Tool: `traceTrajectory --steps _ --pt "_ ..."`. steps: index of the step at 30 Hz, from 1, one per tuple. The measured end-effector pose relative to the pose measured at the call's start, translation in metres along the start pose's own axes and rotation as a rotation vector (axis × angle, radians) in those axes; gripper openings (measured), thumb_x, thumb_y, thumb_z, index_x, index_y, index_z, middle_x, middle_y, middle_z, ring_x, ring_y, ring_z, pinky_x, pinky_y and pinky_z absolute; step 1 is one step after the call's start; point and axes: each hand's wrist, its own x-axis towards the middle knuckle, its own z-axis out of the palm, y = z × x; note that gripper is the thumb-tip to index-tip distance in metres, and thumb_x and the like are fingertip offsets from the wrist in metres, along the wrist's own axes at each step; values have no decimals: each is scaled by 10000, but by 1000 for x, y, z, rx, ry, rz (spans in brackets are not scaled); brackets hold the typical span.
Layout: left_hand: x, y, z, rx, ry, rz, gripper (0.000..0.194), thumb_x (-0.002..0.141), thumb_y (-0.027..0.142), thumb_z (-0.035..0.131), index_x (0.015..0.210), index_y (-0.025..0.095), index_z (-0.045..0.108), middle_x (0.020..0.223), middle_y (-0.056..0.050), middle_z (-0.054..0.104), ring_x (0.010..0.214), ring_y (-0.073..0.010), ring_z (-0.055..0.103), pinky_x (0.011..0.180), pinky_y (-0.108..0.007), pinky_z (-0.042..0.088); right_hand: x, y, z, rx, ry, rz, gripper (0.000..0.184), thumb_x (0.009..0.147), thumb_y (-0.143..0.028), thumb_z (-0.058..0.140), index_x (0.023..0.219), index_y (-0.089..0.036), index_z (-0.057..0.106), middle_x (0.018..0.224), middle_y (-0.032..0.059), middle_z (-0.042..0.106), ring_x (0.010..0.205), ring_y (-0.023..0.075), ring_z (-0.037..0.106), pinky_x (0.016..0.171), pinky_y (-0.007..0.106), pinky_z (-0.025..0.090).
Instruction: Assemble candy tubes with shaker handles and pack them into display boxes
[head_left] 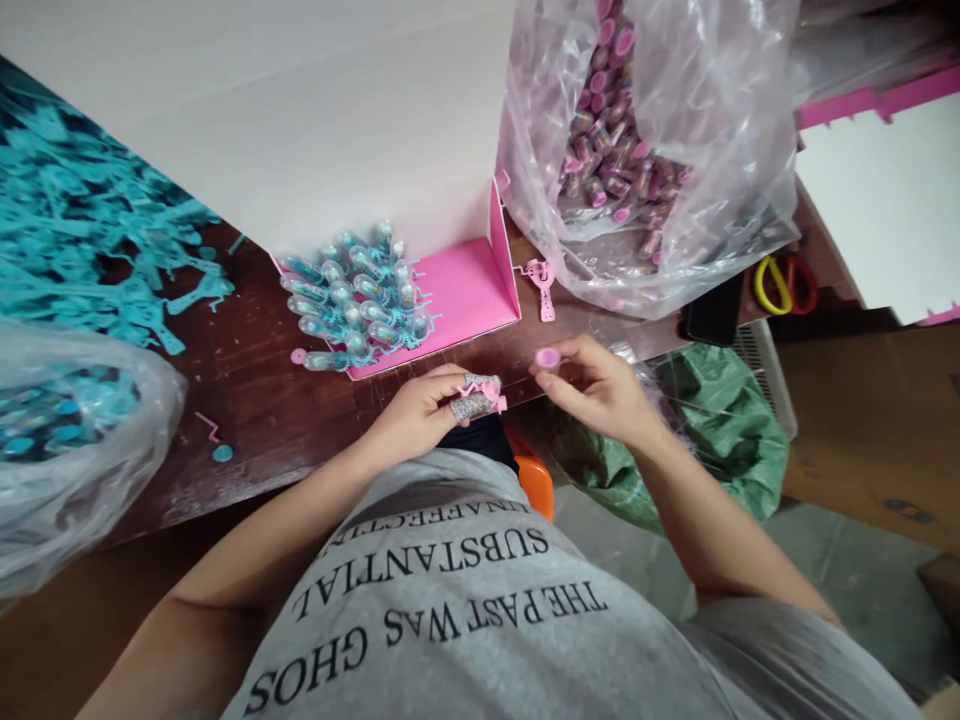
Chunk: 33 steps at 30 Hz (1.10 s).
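Close to the table's front edge, my left hand (417, 412) pinches a small pink plastic part with a crank (490, 391) between fingers wrapped in grey tape. To its right, apart from it, my right hand (604, 395) grips a small capsule with a pink cap (547, 357) between thumb and fingers; its body is mostly hidden. Just beyond, a loose pink plastic piece (545, 290) lies on the table. A pink and white box (469, 290) stands behind my left hand, with rows of clear-topped teal pieces (360, 290) in its left part.
A clear bag (712, 150) of pink-capped capsules (615, 165) lies open at the back right. Teal parts (82, 200) are heaped at left, behind another bag (150, 440). A dark phone (712, 315), yellow-handled scissors (772, 285) and a green sack (720, 430) are on the right.
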Motion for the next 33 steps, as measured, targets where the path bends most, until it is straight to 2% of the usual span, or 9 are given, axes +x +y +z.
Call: traceTrajectory --steps 2,5,14,18,23,25,27,30,33 --pt "1 -3 -5 49 -38 -7 195 991 199 643 1071 200 821 1018 -47 730 704 -82 646 617 -187 561 5 -3 -12 -255 -162 -151 277 1040 -407 672 1247 -230 726 988 54 745 757 154 692 702 295 584" --pt "3 -4 -7 92 -66 -1 218 990 167 624 1063 201 826 1031 -51 723 782 -103 673 647 -189 569 13 -8 -21 -414 -327 -288 382 1092 -411 583 1406 -216 679 1080 87 754 881 188 732 765 323 609" --pt "13 8 2 186 -16 217 217 971 111 648 1011 233 823 1011 -35 770 932 -143 719 880 -281 606 23 -12 -24 -322 -330 -469 251 1107 -332 578 1335 -263 656 1102 36 790 927 152 752 786 275 607" --pt "14 8 13 352 97 281 248 983 93 601 1059 216 803 1050 -47 775 956 -158 728 865 -288 609 23 -14 -20 -352 -296 -391 287 1111 -393 559 1273 -203 699 1064 71 798 878 164 745 745 283 576" --pt "13 5 20 726 201 437 287 969 74 553 1124 186 768 1198 -81 771 1005 -203 747 858 -302 619 31 -19 -18 -181 -363 106 682 1106 -660 390 751 -176 715 578 1 641 517 112 574 545 270 412" --pt "16 6 19 764 207 454 276 972 82 565 1135 189 760 1189 -79 768 1014 -207 749 861 -299 622 42 -21 -28 -123 -394 226 763 1097 -714 329 715 -176 713 528 -5 603 482 107 549 537 269 400" --pt "21 9 15 709 225 425 258 985 95 579 1145 193 756 1169 -73 764 1045 -203 743 884 -296 621 55 -24 -43 -118 -347 198 735 1082 -736 349 884 -169 773 664 20 699 559 121 609 580 272 444" --pt "27 14 10 580 256 356 223 998 114 600 1136 189 759 1122 -66 759 1027 -188 732 912 -300 616 69 -27 -58 -193 -305 -51 597 1006 -721 585 1236 -195 748 1044 72 789 796 160 695 714 292 514" --pt "29 16 6 491 263 321 223 993 115 603 1130 191 762 1080 -58 757 990 -179 723 904 -304 613 74 -29 -58 -255 -425 -184 486 989 -651 676 1160 -203 752 971 37 789 785 146 678 732 284 487"
